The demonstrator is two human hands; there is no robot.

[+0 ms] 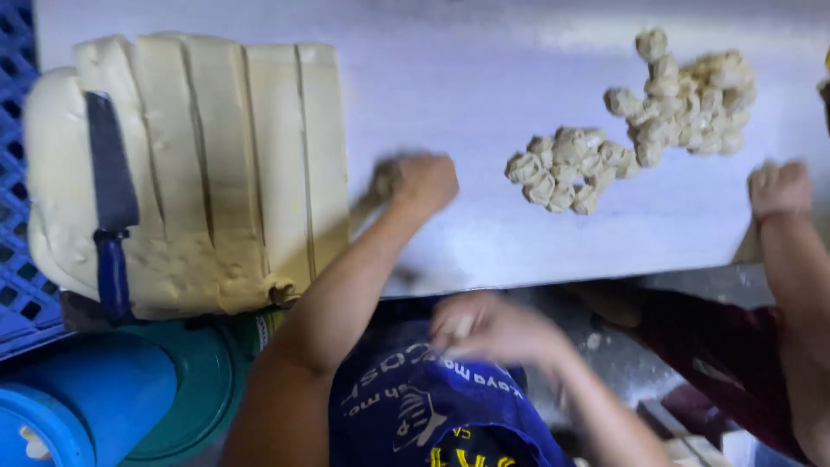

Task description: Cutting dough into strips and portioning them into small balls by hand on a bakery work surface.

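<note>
The left hand (421,180) is resting on the white table (484,78), fingers curled around a small piece of dough (380,183) just beside the big dough slab (216,164). The slab is lying at the table's left end, already scored into long strips, with a blue-handled knife (111,207) lying on top of it. The right hand (484,327) is hanging below the table edge, near the person's blue apron (415,406); it is blurred, so whether it is closed on anything cannot be told. A heap of small dough knots (640,121) is sitting well to the right, and another person's fist (778,188) is pressing on the table beside that heap.

The slab is overhanging the front edge, so a tug on a strip could be dragging it, and the knife, off the table. The knife is lying loose with its handle toward the edge, near the working arm.
</note>
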